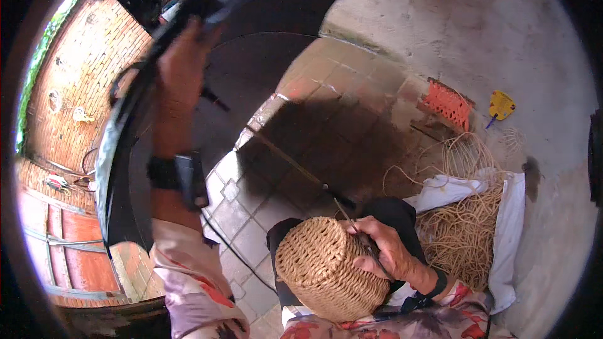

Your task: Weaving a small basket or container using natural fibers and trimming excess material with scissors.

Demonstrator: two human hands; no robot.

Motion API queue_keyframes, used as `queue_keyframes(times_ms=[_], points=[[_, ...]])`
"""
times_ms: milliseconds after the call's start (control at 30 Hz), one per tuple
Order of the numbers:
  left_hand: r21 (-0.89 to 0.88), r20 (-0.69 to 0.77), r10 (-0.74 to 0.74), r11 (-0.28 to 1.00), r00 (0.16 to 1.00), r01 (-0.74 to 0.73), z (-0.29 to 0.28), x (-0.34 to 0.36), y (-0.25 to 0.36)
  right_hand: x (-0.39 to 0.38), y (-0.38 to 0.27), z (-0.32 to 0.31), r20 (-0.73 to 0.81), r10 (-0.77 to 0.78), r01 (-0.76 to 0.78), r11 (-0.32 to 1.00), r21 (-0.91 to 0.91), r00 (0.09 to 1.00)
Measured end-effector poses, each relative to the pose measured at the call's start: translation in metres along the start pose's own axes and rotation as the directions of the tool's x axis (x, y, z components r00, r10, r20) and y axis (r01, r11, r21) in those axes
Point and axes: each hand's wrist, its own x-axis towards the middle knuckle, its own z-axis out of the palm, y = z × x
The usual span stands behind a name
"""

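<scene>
My left hand [182, 66] is raised high at the upper left, fingers closed on the rim of a wide dark hat brim [125, 144] that arcs across the left of the picture. A black watch is on that wrist. My right hand [386, 248] rests on a round woven straw basket [326, 267] lying on my lap and pinches a long thin rod or needle [308, 176] against the weave. The rod slants up and left from the basket.
A heap of loose straw cord [461, 226] lies on a white cloth [512, 213] to my right. An orange woven piece [447, 103] and a small yellow tool [501, 105] lie on the concrete beyond. A brick wall [81, 81] is at left, with paved tiles below.
</scene>
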Motion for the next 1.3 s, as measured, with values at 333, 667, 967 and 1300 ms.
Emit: queue_keyframes(times_ms=[333, 667, 967, 1300], points=[[-0.656, 0.526, -0.096, -0.678, 0.845, 0.331, 0.002, -0.036, 0.118, -0.013, -0.012, -0.003, -0.011, 0.037, -0.038, 0.998, -0.052, 0.999], [-0.523, 0.749, -0.138, -0.724, 0.648, 0.45, -0.016, -0.05, 0.131, -0.031, -0.022, 0.003, -0.092, -0.021, 0.019, 0.999, -0.03, 0.996], [-0.555, 0.703, -0.087, -0.687, 0.706, 0.468, -0.033, -0.046, 0.116, -0.046, -0.028, 0.001, -0.101, 0.005, -0.006, 1.0, -0.006, 0.995], [-0.735, 0.676, -0.154, -0.204, 0.721, 0.646, -0.055, -0.026, 0.121, -0.05, -0.034, -0.001, -0.122, -0.011, 0.01, 1.0, -0.005, 0.993]])
